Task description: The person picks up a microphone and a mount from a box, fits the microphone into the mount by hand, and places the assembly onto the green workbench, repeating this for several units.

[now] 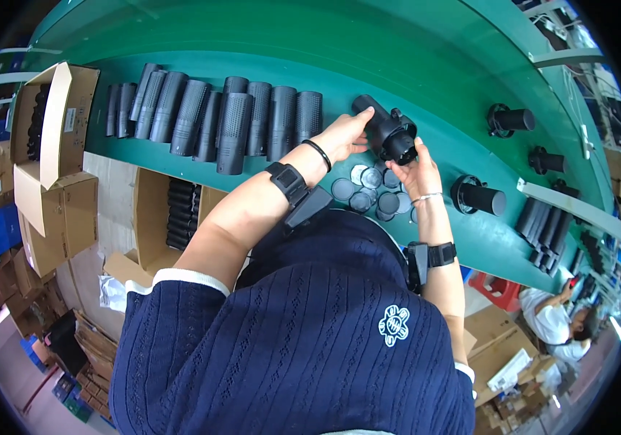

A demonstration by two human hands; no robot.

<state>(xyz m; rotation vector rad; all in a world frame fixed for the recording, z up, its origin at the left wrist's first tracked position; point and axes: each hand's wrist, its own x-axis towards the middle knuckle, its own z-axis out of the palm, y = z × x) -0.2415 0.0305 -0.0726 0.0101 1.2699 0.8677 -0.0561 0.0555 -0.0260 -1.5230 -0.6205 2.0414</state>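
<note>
Round grey discs (360, 201) lie loose on the counter (452, 145) near the body, seemingly for reach. Black flanged cylinder (392, 130): just beyond, left hand (345, 138) gripping its tube, right hand (422, 174) its flanged end, presumably for steadiness. Black tubes (234, 134): rowed farther left, apparently saving room.

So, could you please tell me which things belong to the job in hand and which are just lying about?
Probably the job: black tubular piece, held by left hand and right hand; loose round discs; black cylinders.

Apparently just lying about: red plastic item; plastic bag.
</note>
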